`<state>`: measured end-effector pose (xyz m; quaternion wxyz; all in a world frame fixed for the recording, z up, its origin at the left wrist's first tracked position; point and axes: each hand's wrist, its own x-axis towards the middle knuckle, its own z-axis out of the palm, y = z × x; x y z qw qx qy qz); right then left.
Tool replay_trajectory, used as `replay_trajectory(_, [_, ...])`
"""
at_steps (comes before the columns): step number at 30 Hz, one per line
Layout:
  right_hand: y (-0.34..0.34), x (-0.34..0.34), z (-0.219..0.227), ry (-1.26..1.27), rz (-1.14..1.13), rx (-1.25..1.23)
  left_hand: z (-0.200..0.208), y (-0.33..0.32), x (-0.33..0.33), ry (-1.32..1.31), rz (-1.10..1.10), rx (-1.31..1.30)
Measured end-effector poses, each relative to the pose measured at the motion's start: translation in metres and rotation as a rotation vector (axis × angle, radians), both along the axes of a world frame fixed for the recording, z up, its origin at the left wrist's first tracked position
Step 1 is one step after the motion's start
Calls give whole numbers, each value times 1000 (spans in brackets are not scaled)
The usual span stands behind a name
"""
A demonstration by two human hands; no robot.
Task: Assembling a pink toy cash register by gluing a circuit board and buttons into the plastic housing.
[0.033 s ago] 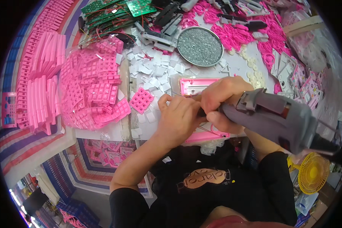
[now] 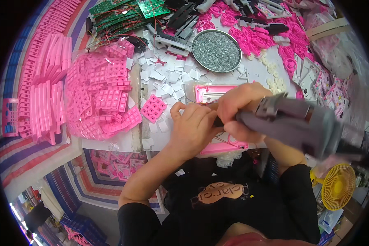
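Observation:
My right hand (image 2: 242, 107) is wrapped round a grey electric screwdriver (image 2: 293, 123), which lies slanted with its cord end toward the right. Its front end reaches down between my two hands, where the tip is hidden. Under both hands is a pink plastic casing (image 2: 211, 149), with only its far and near parts in sight. My left hand (image 2: 192, 131) is closed over the middle of the casing. The fingers bend in toward the screwdriver's front end, and what they pinch cannot be seen.
A round dish of small metal screws (image 2: 217, 51) stands beyond my hands. White square pieces (image 2: 167, 88) lie scattered to its left, near a bag of pink keypads (image 2: 96, 92). Green circuit boards (image 2: 151, 7) are piled at the back. Pink ring-shaped parts (image 2: 250, 41) spread at the far right.
The screwdriver's rear end has shifted slightly and looks blurred now. Both hands stay in almost the same place over the casing.

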<state>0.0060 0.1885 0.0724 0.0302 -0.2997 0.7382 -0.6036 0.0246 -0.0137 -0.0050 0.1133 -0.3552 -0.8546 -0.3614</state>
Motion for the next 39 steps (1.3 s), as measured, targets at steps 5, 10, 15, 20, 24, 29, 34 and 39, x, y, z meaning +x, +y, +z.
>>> replay_trajectory(5, [28, 5, -15, -151, -106, 28, -4, -6, -8, -109, 17, 83])
replay_trajectory(10, [46, 23, -30, 192, -190, 576, -5, -4, -7, -288, 97, 159])
replay_trajectory(15, [42, -13, -17, -93, -194, 543, -13, -1, 9, -207, 136, 146])
replay_trajectory(20, [46, -39, -2, -65, -260, 853, 1, 11, 7, -97, 150, -106])
replay_trajectory(24, [48, -17, -18, 247, -249, 744, 2, 11, 7, -54, 157, -153])
replay_trajectory(29, [36, 7, -58, 459, -338, 610, 5, 14, 8, -81, 148, -166])
replay_trajectory(34, [46, -6, -53, 320, -292, 652, 35, 20, 3, -43, 189, -297])
replay_trajectory(39, [39, 5, -56, 457, -356, 713, 30, 42, -102, -275, 78, -19])
